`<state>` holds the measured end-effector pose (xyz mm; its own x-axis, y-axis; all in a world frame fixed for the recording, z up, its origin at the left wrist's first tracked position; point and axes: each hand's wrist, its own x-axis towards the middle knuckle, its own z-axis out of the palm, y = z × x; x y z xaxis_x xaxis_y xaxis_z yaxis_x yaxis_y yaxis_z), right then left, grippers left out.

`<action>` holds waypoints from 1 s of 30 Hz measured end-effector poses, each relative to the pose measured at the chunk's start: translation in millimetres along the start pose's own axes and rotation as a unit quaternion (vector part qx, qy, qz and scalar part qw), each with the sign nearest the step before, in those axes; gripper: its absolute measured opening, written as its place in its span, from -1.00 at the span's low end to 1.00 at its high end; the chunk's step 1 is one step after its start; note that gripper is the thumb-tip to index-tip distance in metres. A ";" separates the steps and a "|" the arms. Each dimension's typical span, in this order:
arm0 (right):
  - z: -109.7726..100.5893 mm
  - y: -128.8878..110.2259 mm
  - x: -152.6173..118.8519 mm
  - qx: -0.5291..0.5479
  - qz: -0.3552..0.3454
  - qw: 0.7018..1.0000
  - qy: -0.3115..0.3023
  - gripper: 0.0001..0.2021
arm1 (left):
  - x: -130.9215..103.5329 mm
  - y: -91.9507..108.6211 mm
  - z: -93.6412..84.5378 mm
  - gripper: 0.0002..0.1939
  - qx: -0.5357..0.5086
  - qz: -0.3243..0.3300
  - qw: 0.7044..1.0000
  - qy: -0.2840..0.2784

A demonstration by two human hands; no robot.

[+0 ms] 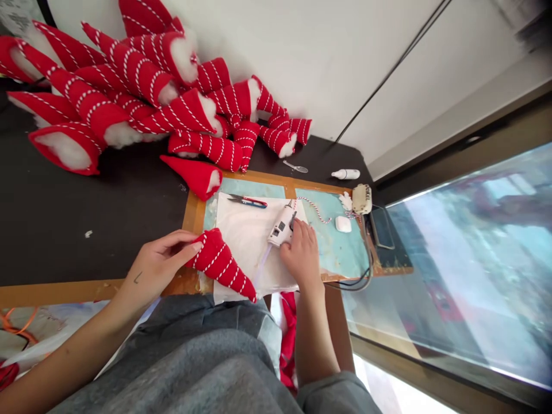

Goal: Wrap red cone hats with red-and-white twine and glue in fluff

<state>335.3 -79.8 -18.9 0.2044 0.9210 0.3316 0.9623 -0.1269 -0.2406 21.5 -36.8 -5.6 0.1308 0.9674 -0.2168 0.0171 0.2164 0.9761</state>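
My left hand (161, 261) pinches the wide end of a red stuffed cone (224, 263) wound with red-and-white twisted cord. The cone's narrow tip points toward my lap, over the near edge of the white sheet (235, 224). My right hand (303, 253) is closed around a white hot glue gun (282, 225), its nozzle facing away from me and a clear glue stick trailing from its back. Thread snips (248, 200) lie on the sheet to the left of the nozzle. Beyond the gun, a loose piece of twisted cord (317, 208) curves across the light-blue board.
Many corded red cones (129, 75) with white stuffing are heaped at the back left. A plain red cone (196, 175) lies nearer. To the right sit a spoon (295, 167), a white bottle (346, 174), a white case (343, 224), a phone (382, 227) and cables (366, 270) near a window.
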 end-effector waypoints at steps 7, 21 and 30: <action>-3.0 1.0 -5.3 -0.006 -0.023 1.000 0.007 -0.56 | -0.3 0.2 0.5 -0.73 -0.007 -0.024 1.000 0.014; -51.1 -82.1 -59.3 0.378 -0.126 0.916 0.042 -0.77 | -3.3 3.6 11.8 -0.76 0.006 -0.030 0.998 0.054; -48.6 -94.9 -59.8 0.396 -0.130 0.908 -0.035 -0.78 | -6.1 9.8 15.1 -0.76 -0.003 -0.036 0.998 0.055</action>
<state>240.5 -140.7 28.4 -0.0501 0.9068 0.4185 0.5397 0.3772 -0.7526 35.8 -42.5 5.5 0.0194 0.9576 -0.2875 0.0158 0.2872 0.9577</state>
